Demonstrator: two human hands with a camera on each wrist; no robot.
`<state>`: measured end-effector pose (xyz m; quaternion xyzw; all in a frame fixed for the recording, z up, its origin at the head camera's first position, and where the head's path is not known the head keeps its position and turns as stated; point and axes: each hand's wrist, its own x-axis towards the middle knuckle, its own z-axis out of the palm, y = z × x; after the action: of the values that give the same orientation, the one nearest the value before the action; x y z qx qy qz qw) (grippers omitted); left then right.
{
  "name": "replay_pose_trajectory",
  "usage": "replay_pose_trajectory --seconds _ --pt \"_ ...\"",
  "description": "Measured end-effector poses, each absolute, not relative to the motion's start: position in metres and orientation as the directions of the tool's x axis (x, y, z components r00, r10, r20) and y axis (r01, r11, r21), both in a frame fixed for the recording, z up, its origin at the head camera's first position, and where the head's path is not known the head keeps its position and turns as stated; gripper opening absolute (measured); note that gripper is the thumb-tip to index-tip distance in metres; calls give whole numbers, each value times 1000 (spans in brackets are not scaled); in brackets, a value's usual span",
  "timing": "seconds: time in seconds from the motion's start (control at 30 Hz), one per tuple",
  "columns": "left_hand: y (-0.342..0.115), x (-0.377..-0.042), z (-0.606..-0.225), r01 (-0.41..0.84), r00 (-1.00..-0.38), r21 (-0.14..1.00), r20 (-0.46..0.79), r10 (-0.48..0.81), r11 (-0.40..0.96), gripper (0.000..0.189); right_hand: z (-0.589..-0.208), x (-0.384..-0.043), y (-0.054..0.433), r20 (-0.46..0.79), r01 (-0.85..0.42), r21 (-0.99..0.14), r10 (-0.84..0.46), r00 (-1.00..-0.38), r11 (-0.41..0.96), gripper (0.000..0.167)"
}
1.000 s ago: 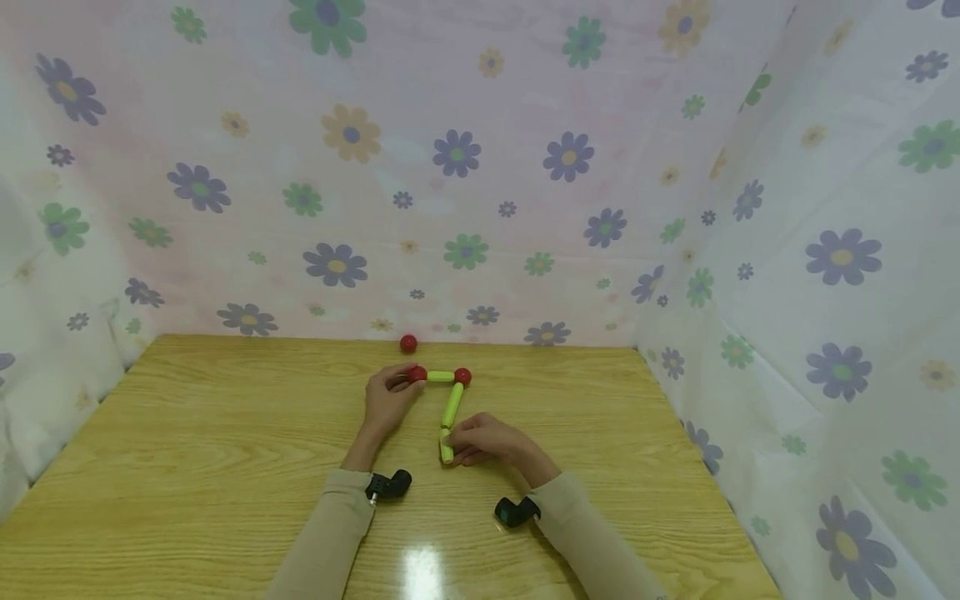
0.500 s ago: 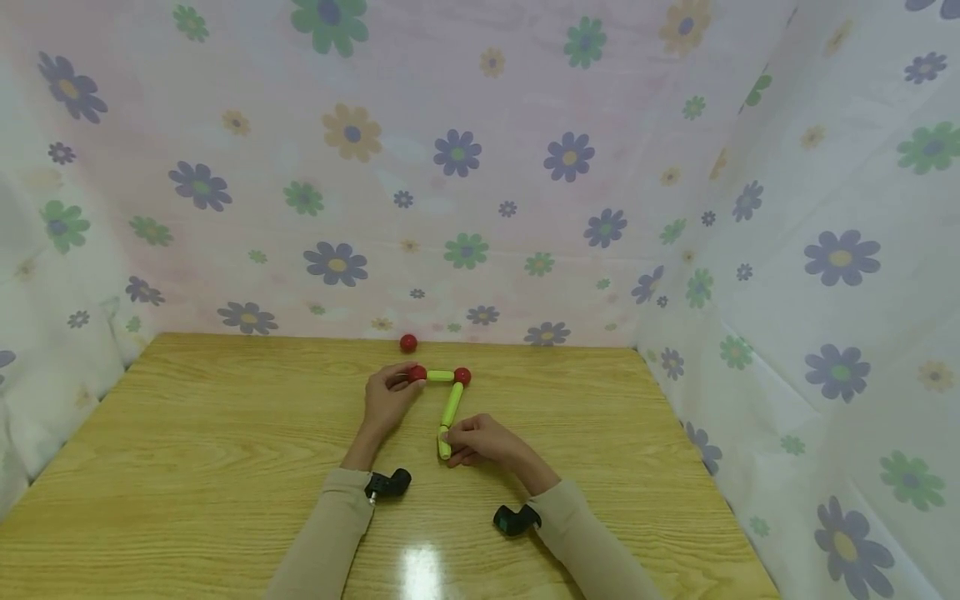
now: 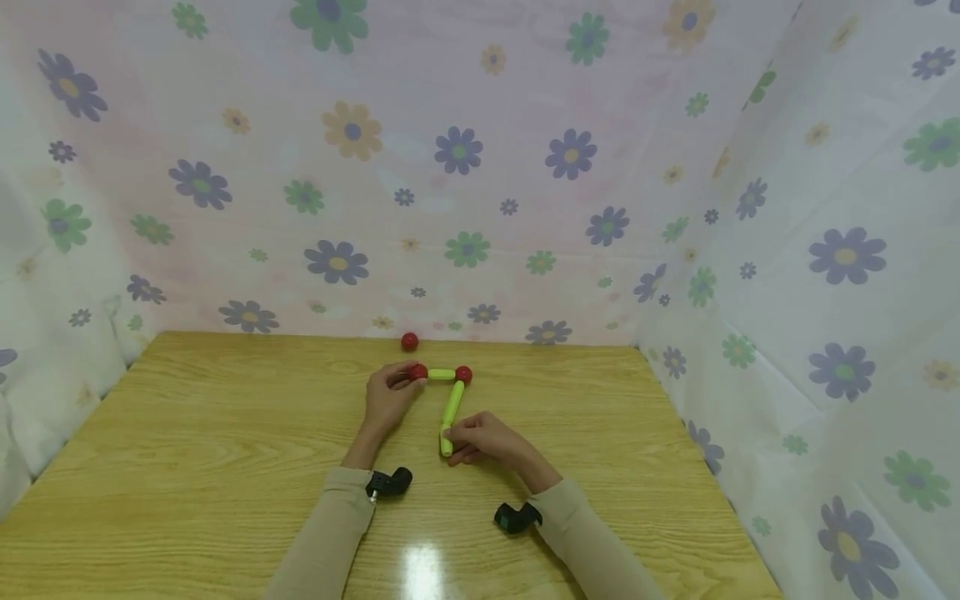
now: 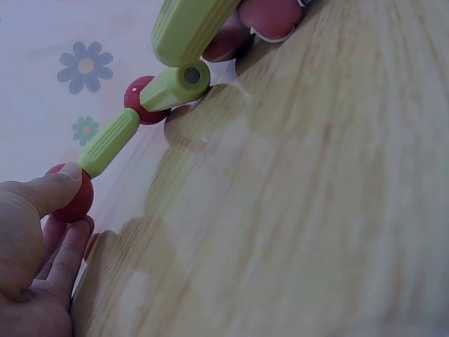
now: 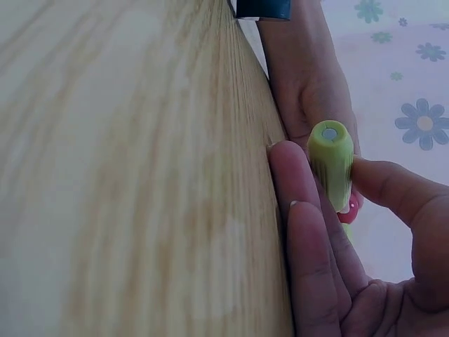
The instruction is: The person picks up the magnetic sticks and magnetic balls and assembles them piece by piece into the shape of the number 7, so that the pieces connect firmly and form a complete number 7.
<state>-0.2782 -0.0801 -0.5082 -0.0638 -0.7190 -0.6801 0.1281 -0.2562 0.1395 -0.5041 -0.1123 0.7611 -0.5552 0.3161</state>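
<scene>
My left hand (image 3: 387, 403) grips a red ball (image 3: 419, 372) between thumb and fingers. A lime-green magnetic stick (image 3: 442, 375) joins it to a second red ball (image 3: 464, 375), and another stick (image 3: 453, 403) runs from there toward me. With thumb and fingers, my right hand (image 3: 491, 437) pinches the nearest stick (image 3: 446, 444), whose far end meets the middle stick's near end. In the right wrist view this pinched stick (image 5: 331, 165) shows a silver magnet at its tip. The left wrist view shows the middle stick (image 4: 165, 90) with a magnet at its near end.
A loose red ball (image 3: 409, 342) lies at the back edge of the wooden table (image 3: 225, 433). Flowered cloth (image 3: 405, 167) hangs behind and at both sides. A black wrist camera (image 3: 390, 482) sits at the left cuff, another wrist camera (image 3: 517, 517) at the right.
The nearest stick has shifted slightly in my right hand, its near end drawn a little away from me and lining up more with the middle stick. My left hand has held still.
</scene>
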Motion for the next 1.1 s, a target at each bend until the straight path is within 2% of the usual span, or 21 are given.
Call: replay_pose_trajectory --seconds 1.1 --pt "-78 -280 -512 284 -952 955 291 -91 90 36 -506 -251 134 -344 194 -915 -434 -832 354 38"
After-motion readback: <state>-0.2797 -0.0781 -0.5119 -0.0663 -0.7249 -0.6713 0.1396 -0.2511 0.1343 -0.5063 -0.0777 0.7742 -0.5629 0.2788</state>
